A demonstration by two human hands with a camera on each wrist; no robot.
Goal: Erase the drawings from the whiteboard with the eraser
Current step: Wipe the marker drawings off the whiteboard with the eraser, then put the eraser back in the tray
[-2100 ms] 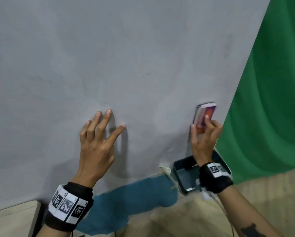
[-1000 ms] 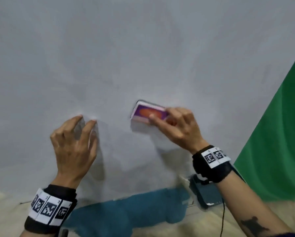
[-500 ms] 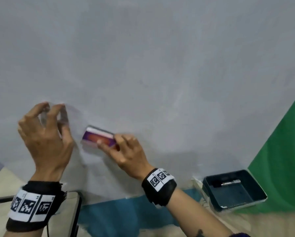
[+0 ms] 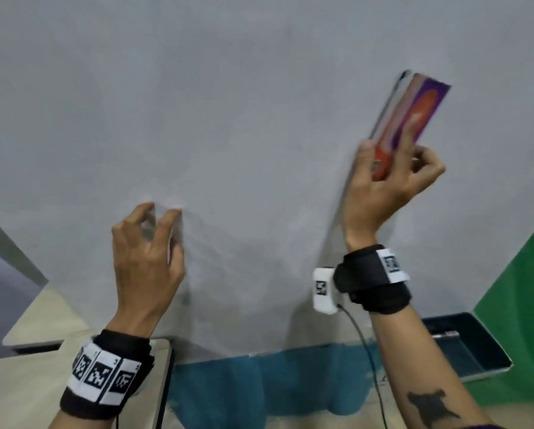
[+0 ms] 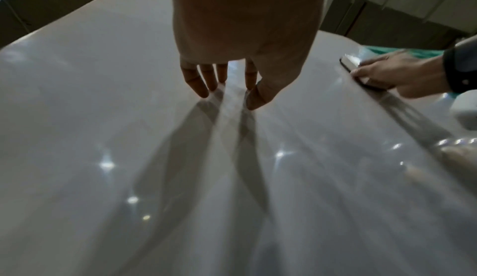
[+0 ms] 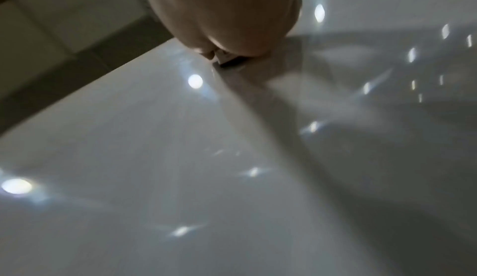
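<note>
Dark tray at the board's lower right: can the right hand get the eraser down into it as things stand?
Probably yes. The right hand grips the eraser against the whiteboard; the tray sits open-topped below that arm, nothing visibly between them.

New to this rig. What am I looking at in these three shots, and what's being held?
No robot here: a person wears three cameras. The head view looks forward and down at both hands; each wrist view looks along its own hand. The pale glossy surface is the whiteboard; no drawings are visible on it. The right hand grips the eraser against the board. The left hand rests its fingertips on the board, holding nothing. A dark tray sits at lower right. The banded cuffs carry tracking markers.
</note>
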